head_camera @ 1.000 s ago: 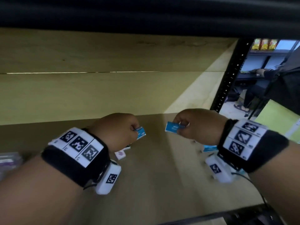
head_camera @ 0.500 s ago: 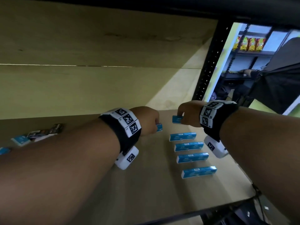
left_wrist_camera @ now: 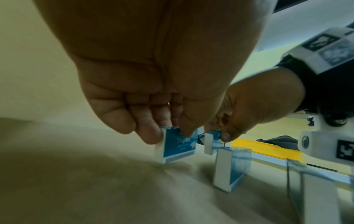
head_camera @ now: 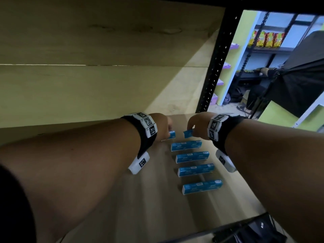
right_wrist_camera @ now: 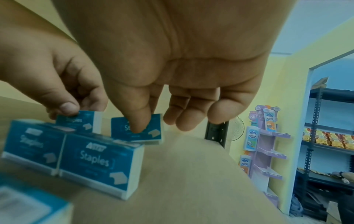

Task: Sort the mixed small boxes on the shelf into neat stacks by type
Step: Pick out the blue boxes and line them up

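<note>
**Two staple boxes held at the back of the shelf row**

Left hand point(head_camera: 162, 126): fingers point(left_wrist_camera: 151, 133) curled and closed on a small blue staples box point(left_wrist_camera: 177, 144), thumb on its printed face and fingertips behind. The left wrist view shows the box upright with its lower edge at or just above the wooden shelf point(head_camera: 122, 199); contact cannot be told.

Right hand point(head_camera: 197, 126): thumb point(right_wrist_camera: 138, 121) pressed on the front of a second blue staples box point(right_wrist_camera: 137, 128), pinching it. The other fingers hang loosely curled behind it. This box is held clear of the shelf, tilted, just beside the left hand's box.

Shelf stock: four rows of blue boxes point(head_camera: 186, 145), each row two boxes end to end, lying in a column toward the front edge, apart from one another. The held boxes sit just behind the rearmost row.

Change from half a second ago: both hands keep the same pinch on the same boxes. They remain at the back of the column, the two boxes still a short gap apart. The four rows have not moved.
</note>
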